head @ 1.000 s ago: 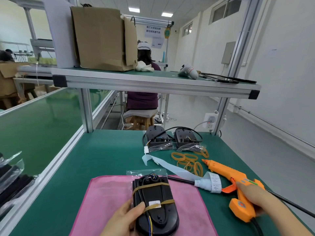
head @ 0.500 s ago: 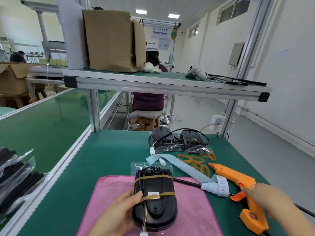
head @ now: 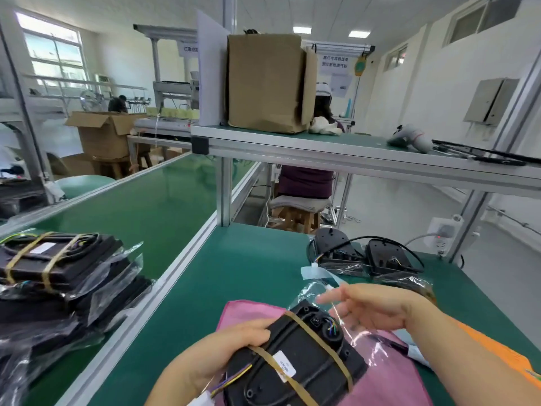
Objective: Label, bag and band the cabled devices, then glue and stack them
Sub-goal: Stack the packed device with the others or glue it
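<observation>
My left hand (head: 216,351) grips the left edge of a black bagged device (head: 295,364), which is wrapped in two tan rubber bands and carries a white label. The device is lifted over a pink cloth (head: 389,385) and tilted to the left. Coloured wires trail from its near end. My right hand (head: 371,310) hovers just above the device's far end with fingers spread and relaxed, holding nothing. The orange glue gun (head: 497,351) lies behind my right forearm, mostly hidden. A stack of bagged, banded devices (head: 52,276) sits on the conveyor at the left.
Two unbagged black devices (head: 366,256) with cables and clear bags lie at the table's far side. An aluminium rail (head: 164,285) separates the table from the green conveyor. A shelf overhead holds a cardboard box (head: 266,83). A seated person works beyond the table.
My right hand has left the glue gun and come over the device. My left hand has lifted and tilted the device leftward. My head has turned left, bringing the conveyor stack into view.
</observation>
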A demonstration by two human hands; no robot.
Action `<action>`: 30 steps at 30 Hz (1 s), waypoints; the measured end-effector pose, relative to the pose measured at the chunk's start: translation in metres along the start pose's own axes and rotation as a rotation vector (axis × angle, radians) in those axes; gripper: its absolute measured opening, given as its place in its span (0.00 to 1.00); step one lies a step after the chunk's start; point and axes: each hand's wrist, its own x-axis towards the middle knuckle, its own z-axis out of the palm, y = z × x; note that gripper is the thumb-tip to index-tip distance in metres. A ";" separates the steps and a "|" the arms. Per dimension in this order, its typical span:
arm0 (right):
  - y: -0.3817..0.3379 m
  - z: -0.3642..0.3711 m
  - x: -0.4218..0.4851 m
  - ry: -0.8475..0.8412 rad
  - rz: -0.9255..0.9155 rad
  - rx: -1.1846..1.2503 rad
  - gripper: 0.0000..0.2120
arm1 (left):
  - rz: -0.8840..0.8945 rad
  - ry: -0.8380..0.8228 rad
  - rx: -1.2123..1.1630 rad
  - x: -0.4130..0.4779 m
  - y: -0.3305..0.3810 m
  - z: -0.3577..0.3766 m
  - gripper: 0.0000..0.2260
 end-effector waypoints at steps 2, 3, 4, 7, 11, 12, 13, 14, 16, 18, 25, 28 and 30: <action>0.000 0.018 0.021 -0.252 -0.052 -0.032 0.33 | 0.013 -0.048 0.075 -0.010 0.009 -0.002 0.20; 0.001 0.026 0.030 -0.336 -0.083 -0.045 0.34 | 0.017 -0.064 0.105 -0.013 0.014 -0.003 0.19; 0.000 0.035 0.038 -0.399 -0.084 -0.030 0.34 | 0.014 -0.069 0.138 -0.017 0.017 -0.004 0.19; -0.005 0.049 0.051 -0.461 -0.102 0.020 0.27 | -0.033 -0.006 0.037 -0.029 0.022 -0.021 0.13; -0.017 0.058 0.066 -0.328 -0.172 0.192 0.32 | 0.013 0.316 -0.249 -0.028 0.000 -0.042 0.33; -0.021 0.060 0.071 -0.264 -0.163 0.251 0.34 | 0.096 0.396 -0.416 -0.027 -0.007 -0.041 0.33; -0.024 0.065 0.077 -0.217 -0.154 0.318 0.33 | 0.169 0.508 -0.552 -0.021 -0.015 -0.038 0.31; -0.031 0.072 0.083 -0.183 -0.144 0.378 0.30 | 0.210 0.591 -0.664 -0.016 -0.023 -0.034 0.29; -0.046 0.092 0.095 -0.108 -0.135 0.442 0.22 | 0.254 0.655 -0.793 -0.013 -0.029 -0.011 0.35; -0.064 0.115 0.111 -0.036 -0.178 0.474 0.18 | 0.319 0.747 -0.849 -0.014 -0.030 0.001 0.33; -0.143 0.215 0.146 -0.100 -0.285 0.567 0.17 | 0.876 1.126 -0.822 -0.028 0.023 -0.005 0.16; -0.173 0.255 0.160 -0.132 -0.276 0.545 0.13 | 1.068 1.260 -0.871 -0.048 0.041 -0.033 0.15; -0.191 0.281 0.167 -0.138 -0.273 0.535 0.12 | 1.133 1.317 -0.937 -0.062 0.048 -0.054 0.15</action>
